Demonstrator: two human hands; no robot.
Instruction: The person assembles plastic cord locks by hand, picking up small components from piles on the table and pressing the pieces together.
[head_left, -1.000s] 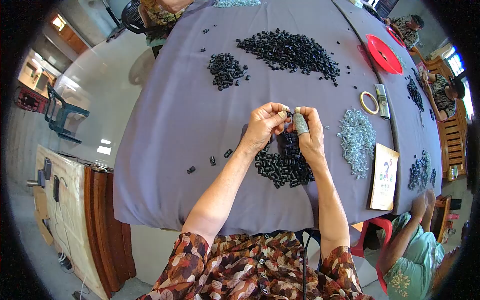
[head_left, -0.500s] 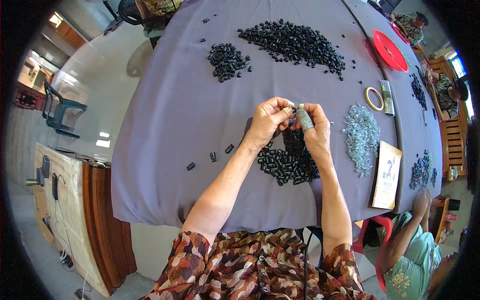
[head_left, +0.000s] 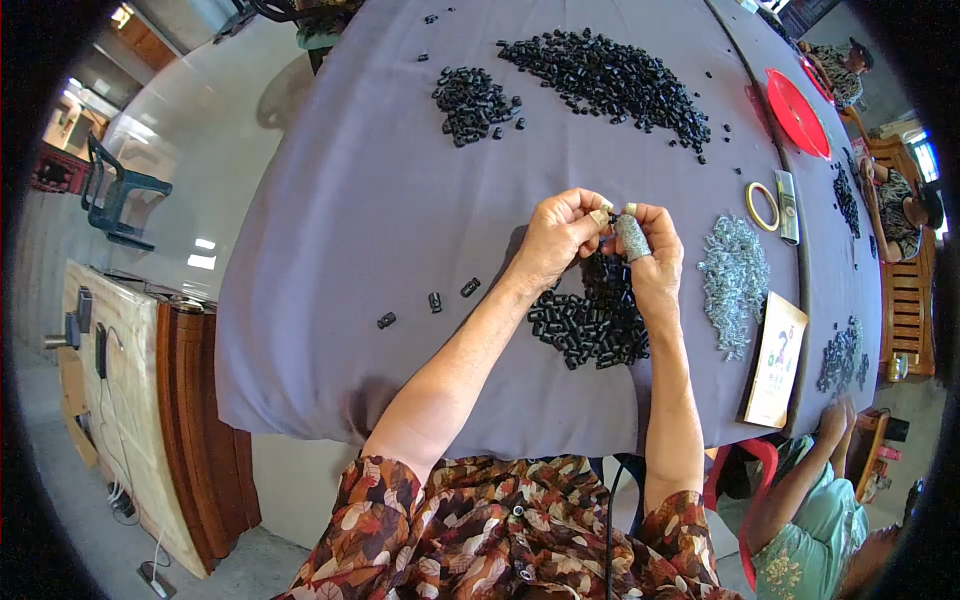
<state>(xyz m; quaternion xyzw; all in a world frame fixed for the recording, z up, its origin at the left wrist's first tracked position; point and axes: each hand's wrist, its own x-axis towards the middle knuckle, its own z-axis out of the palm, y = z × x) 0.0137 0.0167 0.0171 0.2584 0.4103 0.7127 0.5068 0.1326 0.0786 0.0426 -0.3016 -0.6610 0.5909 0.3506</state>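
Note:
My left hand (head_left: 562,235) and my right hand (head_left: 655,250) meet above the purple-grey tablecloth, fingertips pinched. Between them is a small black cord lock piece (head_left: 613,218), mostly covered by the fingers. Both hands seem to grip it. A grey speckled sleeve (head_left: 634,240) wraps one digit of my right hand. Just below the hands lies a pile of black cord locks (head_left: 590,330). A few loose cord locks (head_left: 435,302) lie left of my left forearm. To the right of my right hand is a heap of small silvery springs (head_left: 733,285).
Farther back are a large heap of small black parts (head_left: 610,85) and a smaller black pile (head_left: 472,105). A tape roll (head_left: 762,206), a booklet (head_left: 775,360) and a red tray (head_left: 798,112) lie on the right. A co-worker in green (head_left: 815,520) sits at the right edge.
The camera view has shifted a little, so the table's contents appear farther right. My hands stay pinched together over the pile, with the small black piece between them.

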